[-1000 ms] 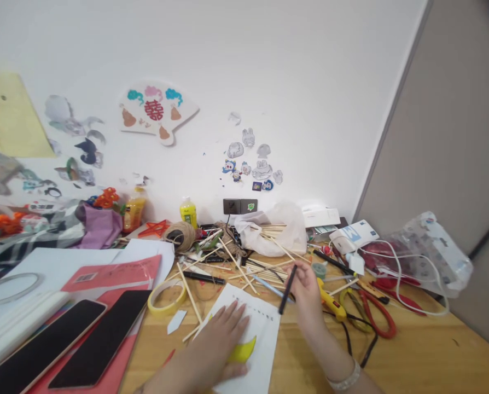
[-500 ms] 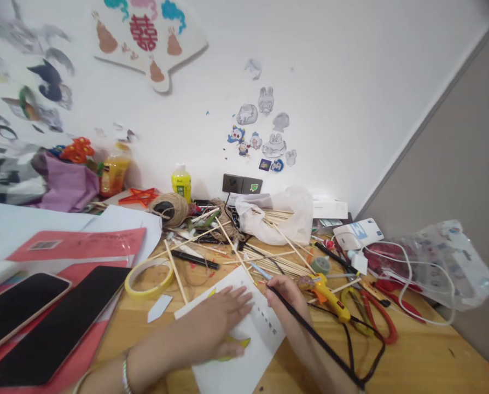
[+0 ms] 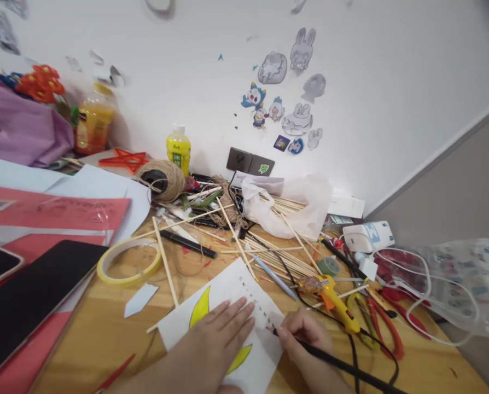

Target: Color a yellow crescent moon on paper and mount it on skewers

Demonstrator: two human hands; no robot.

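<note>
My left hand (image 3: pixel 222 339) lies flat on a sheet of white paper (image 3: pixel 265 358), fingers stretched out. Yellow crescent shapes (image 3: pixel 200 307) show on the sheet on either side of the fingers. Along the paper's right part runs a row of small dark written marks. My right hand (image 3: pixel 308 342) is closed around a long, thin black pen-like tool (image 3: pixel 343 361). Its tip is at the paper's right side, by the marks; whether it touches cannot be made out.
Thin wooden sticks (image 3: pixel 238 235) and a yellow tape roll (image 3: pixel 105 268) lie beyond the paper. On the right are a yellow glue gun (image 3: pixel 341 309), its black cord and red-handled pliers (image 3: pixel 386 328). Phones (image 3: pixel 51 295) lie left. Twine (image 3: pixel 170 178) and a bottle (image 3: pixel 179 148) stand behind.
My view has tilted down and closer. The right hand with the black tool has moved down to the paper's right side. My left hand still lies flat on the sheet.
</note>
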